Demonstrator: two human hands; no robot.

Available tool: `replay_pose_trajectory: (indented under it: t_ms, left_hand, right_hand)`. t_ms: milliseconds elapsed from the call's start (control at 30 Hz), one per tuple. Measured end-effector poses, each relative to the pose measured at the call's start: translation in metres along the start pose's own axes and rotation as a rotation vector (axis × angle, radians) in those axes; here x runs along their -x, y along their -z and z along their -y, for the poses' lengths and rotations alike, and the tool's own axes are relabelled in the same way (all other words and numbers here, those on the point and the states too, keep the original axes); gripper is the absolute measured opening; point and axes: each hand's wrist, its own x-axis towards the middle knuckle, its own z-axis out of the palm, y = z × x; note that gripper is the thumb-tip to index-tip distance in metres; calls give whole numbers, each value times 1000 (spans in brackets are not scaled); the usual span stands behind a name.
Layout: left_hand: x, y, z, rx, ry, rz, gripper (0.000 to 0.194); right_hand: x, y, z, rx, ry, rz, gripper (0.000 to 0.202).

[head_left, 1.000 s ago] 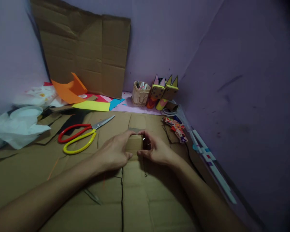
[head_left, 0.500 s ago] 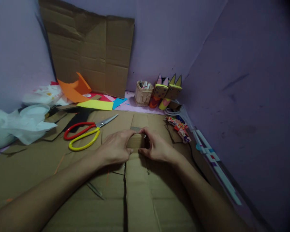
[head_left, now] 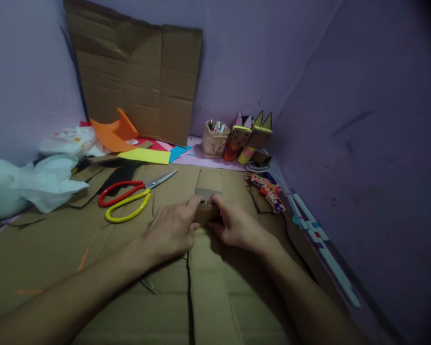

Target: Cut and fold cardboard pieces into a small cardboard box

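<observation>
A small brown cardboard piece point(head_left: 205, 214) is held between my two hands above the cardboard-covered table. My left hand point(head_left: 174, 225) pinches its left side, thumb below and index finger on top. On the right side my right hand point(head_left: 235, 224) grips it the same way. Behind the piece lies a small grey rectangle point(head_left: 208, 192). A long cardboard strip point(head_left: 208, 287) runs from beneath the hands toward me. Scissors point(head_left: 143, 189) with one red and one yellow handle lie left of my hands.
At the back stand a pen holder point(head_left: 215, 139), two eared cardboard figures point(head_left: 251, 136) and a leaning cardboard sheet point(head_left: 136, 72). Coloured paper point(head_left: 143, 155) and a white plastic bag point(head_left: 46, 184) lie left. Patterned scraps point(head_left: 267, 191) and paper strips point(head_left: 326, 249) lie right.
Both hands have tilted the cardboard piece, so less of its front face shows and the dark opening at its right is hidden. The whole view has shifted slightly.
</observation>
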Motion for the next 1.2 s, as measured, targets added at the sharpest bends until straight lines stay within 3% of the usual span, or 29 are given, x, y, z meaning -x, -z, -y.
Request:
replay_pose_trajectory:
  t_ms: [133, 300, 467, 767, 967, 1100, 1200]
  left_hand:
    - [4, 1, 4, 13, -12, 19, 25]
    - [3, 1, 7, 87, 34, 15, 29]
    - [-1, -2, 8, 47, 68, 4, 8]
    - [-1, -5, 8, 1, 80, -8, 10]
    - [-3, -6, 6, -11, 104, -18, 12]
    - [-3, -3, 5, 0, 104, -28, 13]
    - [-2, -3, 5, 23, 88, -19, 13]
  right_hand:
    - [2, -1, 4, 36, -20, 25, 24]
    - [1, -2, 3, 50, -18, 21, 25]
    - [1, -2, 2, 32, -32, 31, 25]
    - [2, -6, 1, 59, -14, 31, 27]
    - [2, -6, 8, 312, -65, 15, 23]
    - [1, -5, 13, 457, 49, -101, 31]
    - [-3, -4, 14, 410, 134, -62, 38]
